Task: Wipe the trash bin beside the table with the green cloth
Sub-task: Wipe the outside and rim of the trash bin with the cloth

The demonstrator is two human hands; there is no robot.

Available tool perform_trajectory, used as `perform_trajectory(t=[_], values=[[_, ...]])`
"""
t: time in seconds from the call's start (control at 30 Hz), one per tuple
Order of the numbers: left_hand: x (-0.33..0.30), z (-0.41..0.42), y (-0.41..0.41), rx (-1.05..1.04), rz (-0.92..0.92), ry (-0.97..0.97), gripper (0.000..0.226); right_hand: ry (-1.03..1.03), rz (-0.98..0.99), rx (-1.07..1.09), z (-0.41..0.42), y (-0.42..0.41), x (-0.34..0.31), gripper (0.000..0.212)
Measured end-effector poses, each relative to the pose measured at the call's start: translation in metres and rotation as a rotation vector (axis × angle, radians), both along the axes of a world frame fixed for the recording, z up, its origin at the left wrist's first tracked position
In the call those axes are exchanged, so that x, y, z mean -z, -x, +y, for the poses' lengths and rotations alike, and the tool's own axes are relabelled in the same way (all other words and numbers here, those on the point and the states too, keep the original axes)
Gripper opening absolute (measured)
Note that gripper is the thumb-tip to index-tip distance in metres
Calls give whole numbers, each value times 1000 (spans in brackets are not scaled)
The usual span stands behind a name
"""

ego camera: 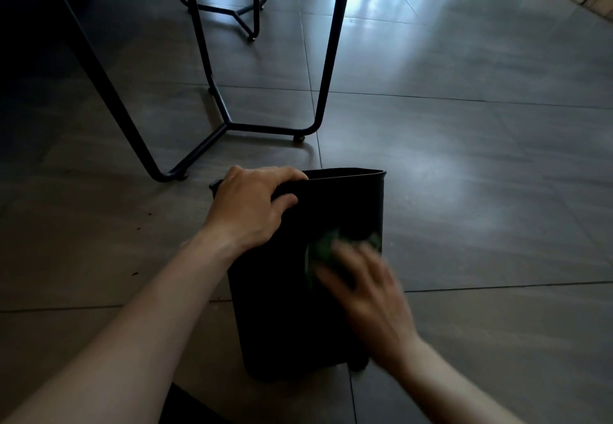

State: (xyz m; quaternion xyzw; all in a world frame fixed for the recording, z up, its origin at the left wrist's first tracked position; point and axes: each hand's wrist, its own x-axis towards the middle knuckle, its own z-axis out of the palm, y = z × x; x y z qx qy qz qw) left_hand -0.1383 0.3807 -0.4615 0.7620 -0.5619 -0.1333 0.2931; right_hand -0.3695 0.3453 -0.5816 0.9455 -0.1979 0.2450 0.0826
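A black rectangular trash bin (282, 307) stands on the tiled floor in the lower middle of the head view. My left hand (252, 205) grips its near-left rim, fingers curled over the edge. My right hand (368, 297), blurred by motion, presses the green cloth (323, 251) flat against the bin's near side wall, toward its right edge. Most of the cloth is hidden under my fingers.
The black metal legs of a table (229, 122) stand on the floor just behind and left of the bin. A second black metal frame (245, 16) stands farther back. Grey floor tiles (481, 175) stretch to the right, with bright reflections.
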Motion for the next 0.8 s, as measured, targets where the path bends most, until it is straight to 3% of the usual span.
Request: perform_trajectory(t=[0.07, 0.13, 0.3, 0.37, 0.57, 0.63, 0.8], values=[[-2, 1, 1, 5, -1, -6, 30, -76, -198, 210, -35, -30, -33, 51], [-1, 1, 0, 3, -13, 2, 31, -81, -246, 249, -42, -47, -40, 50], [1, -1, 0, -6, -9, 11, 30, 131, 177, -188, 37, 12, 33, 44], [2, -1, 1, 6, -11, 15, 30, 131, 267, -263, 42, 29, 38, 45], [0, -3, 2, 31, -45, 12, 30, 32, -69, 76, -9, -47, -25, 46], [-1, -3, 1, 38, -26, 8, 30, 50, -77, 59, -4, -55, -19, 44], [-1, 2, 0, 38, 20, -29, 30, 287, 367, -374, 37, 8, 34, 49]])
